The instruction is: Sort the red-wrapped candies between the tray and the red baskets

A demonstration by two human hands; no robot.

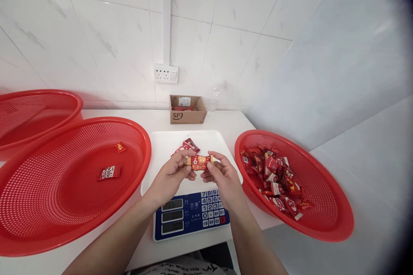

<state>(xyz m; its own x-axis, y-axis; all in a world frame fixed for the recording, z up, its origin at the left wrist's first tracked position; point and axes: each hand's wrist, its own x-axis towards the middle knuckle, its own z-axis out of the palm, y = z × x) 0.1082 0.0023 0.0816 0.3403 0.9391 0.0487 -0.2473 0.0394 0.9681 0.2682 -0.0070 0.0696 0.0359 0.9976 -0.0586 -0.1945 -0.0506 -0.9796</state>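
A small red packet with gold ends (200,163) is stretched between my two hands above the weighing scale's white pan (167,142). My left hand (172,175) pinches its left end, and my right hand (222,174) pinches the right end with the thumb on its face. Just behind my left hand, a few red patterned packets (189,145) lie on the pan. The scale's blue keypad panel (190,215) shows below my hands, between the forearms.
At the right, a red plastic basket (335,210) holds many red packets. The large red basket (142,150) at the left contains a red-and-white packet (109,172) and a small orange-red one (120,148). Another red basket (77,105) stands behind it. A cardboard box (190,117) sits near the wall.
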